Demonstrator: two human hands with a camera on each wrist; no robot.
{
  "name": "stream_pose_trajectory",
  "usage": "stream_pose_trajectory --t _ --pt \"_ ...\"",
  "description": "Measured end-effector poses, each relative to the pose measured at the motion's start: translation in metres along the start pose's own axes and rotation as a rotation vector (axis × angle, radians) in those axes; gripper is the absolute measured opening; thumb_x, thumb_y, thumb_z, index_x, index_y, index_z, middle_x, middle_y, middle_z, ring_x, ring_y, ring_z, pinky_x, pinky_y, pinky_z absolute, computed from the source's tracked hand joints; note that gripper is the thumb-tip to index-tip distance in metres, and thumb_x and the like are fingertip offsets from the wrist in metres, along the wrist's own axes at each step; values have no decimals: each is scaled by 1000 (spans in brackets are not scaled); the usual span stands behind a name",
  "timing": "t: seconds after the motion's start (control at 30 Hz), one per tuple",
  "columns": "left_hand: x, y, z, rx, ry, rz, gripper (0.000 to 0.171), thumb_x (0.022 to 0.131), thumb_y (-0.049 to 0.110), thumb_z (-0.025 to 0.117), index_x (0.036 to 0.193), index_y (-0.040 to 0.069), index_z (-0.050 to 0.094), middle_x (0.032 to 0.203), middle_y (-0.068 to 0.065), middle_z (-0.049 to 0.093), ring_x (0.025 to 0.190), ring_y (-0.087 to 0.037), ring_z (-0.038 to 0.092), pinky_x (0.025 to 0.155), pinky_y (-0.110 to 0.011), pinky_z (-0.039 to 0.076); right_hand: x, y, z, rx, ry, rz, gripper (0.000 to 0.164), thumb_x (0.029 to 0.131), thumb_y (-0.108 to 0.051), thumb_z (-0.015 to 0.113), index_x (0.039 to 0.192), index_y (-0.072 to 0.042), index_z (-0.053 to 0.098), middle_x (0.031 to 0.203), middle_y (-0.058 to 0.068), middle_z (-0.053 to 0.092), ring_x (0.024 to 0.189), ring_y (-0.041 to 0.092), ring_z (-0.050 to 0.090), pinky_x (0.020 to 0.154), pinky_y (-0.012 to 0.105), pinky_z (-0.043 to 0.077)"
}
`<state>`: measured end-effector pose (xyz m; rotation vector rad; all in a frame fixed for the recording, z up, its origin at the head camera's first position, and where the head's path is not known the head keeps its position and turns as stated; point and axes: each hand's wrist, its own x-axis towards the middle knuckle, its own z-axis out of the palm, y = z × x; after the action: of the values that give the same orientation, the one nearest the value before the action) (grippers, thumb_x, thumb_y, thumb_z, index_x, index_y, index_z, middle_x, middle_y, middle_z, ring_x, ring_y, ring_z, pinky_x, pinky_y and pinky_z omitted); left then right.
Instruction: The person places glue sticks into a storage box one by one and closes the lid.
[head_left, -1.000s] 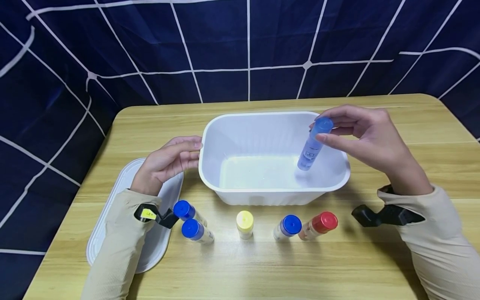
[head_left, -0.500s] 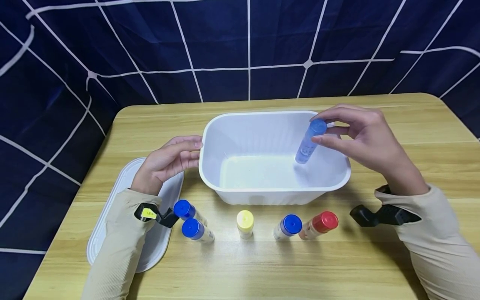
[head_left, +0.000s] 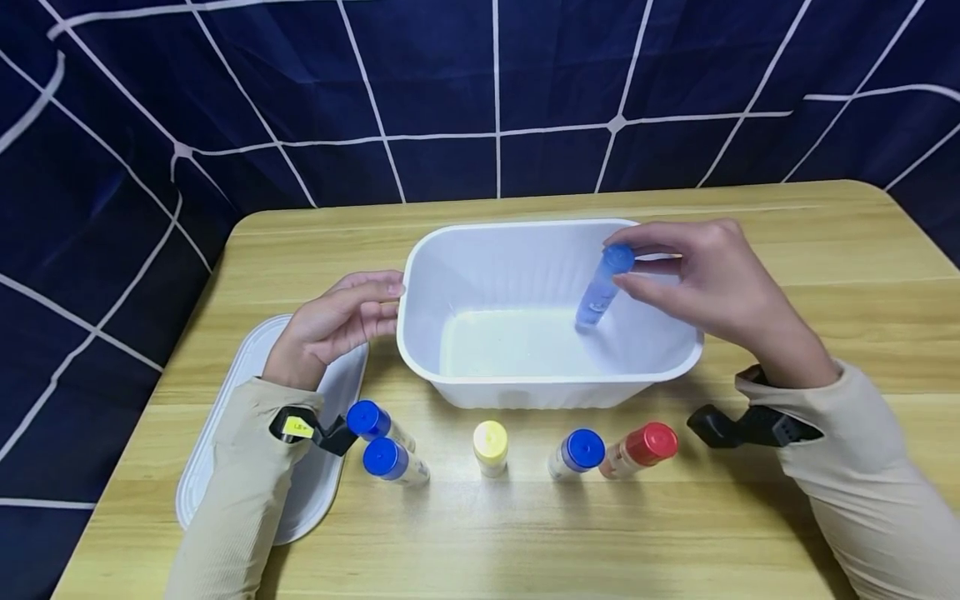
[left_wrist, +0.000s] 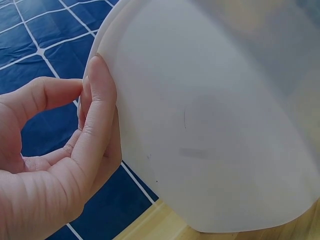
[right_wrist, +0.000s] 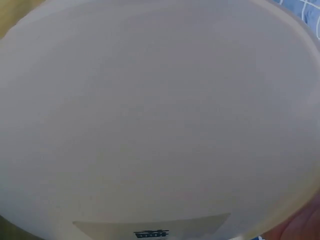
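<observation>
A white plastic tub (head_left: 551,393) stands at the middle of the table. At its left end my left hand (head_left: 341,321) holds the rim; in the left wrist view the fingertips (left_wrist: 100,70) meet the rim and outer wall. My right hand (head_left: 708,279) reaches over the right end and pinches a blue glue stick (head_left: 597,298) by its cap. The stick hangs tilted inside the tub, its lower end close to the floor; whether it touches cannot be told. The tub's outer wall (right_wrist: 160,115) fills the right wrist view and hides the pinching fingers.
In front of the tub stand glue sticks: two blue-capped ones (head_left: 385,458) at left, a yellow-capped one (head_left: 491,446), another blue-capped one (head_left: 582,451) and a red-capped one (head_left: 651,444). A white lid (head_left: 307,500) lies under the left forearm. Dark blue gridded cloth (head_left: 435,92) hangs behind.
My right hand has moved left and slightly down into the tub with the blue glue stick. The left hand has kept its place on the rim.
</observation>
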<state>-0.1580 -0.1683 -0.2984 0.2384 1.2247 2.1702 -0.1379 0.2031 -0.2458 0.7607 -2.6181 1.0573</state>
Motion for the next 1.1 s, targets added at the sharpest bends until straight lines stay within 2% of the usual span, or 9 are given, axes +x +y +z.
stream_pose_trajectory --t 0.1,0.17,0.2,0.3,0.4,0.7,0.93,1.1 --pt "0 0 0 -2 -4 2 16 96 -1 55 104 -1 68 100 -13 69 88 -20 70 78 -30 58 3 -1 1 -50 -24 -8 32 76 5 78 107 3 70 101 17 71 90 18 71 74 11 52" --pt "0 -1 0 0 -2 3 17 96 -1 54 104 -1 68 100 -13 69 88 -19 70 78 -30 58 4 -1 1 -86 -45 -25 32 75 5 78 107 3 70 101 19 71 88 32 71 74 18 54" --pt "0 -1 0 -1 0 3 17 96 -1 54 104 -1 68 100 -13 69 88 -19 70 78 -30 58 5 -1 2 -100 -58 -35 32 75 5 78 107 4 69 101 21 70 87 34 70 73 23 55" --pt "0 -1 0 3 2 3 17 96 -1 53 104 -1 68 99 -12 69 88 -19 70 78 -30 58 7 -2 2 -141 -98 -36 32 76 5 77 107 5 69 102 23 70 85 36 70 72 36 57" --pt "0 -1 -1 3 -2 4 17 96 -1 53 104 -1 68 99 -12 69 88 -19 70 78 -30 58 8 -4 3 -180 -128 -28 32 76 6 76 107 5 69 102 23 69 86 36 70 71 41 58" --pt "-1 -1 -1 5 -19 11 17 97 -1 53 105 -1 68 100 -13 69 88 -19 70 79 -30 58 12 -7 6 -251 -165 -15 33 77 5 76 108 6 67 101 25 69 85 38 70 69 43 59" --pt "0 0 1 16 -3 10 16 96 -1 54 104 -1 68 99 -12 69 88 -19 70 78 -29 58 14 -6 9 -297 -135 -39 28 78 5 74 105 10 66 94 24 69 82 35 71 68 42 60" --pt "-1 0 1 18 2 13 16 96 -1 54 104 -1 68 99 -12 69 88 -19 70 78 -30 58 16 -7 9 -303 -145 -1 30 80 2 74 108 10 65 97 26 68 83 37 70 69 44 59"
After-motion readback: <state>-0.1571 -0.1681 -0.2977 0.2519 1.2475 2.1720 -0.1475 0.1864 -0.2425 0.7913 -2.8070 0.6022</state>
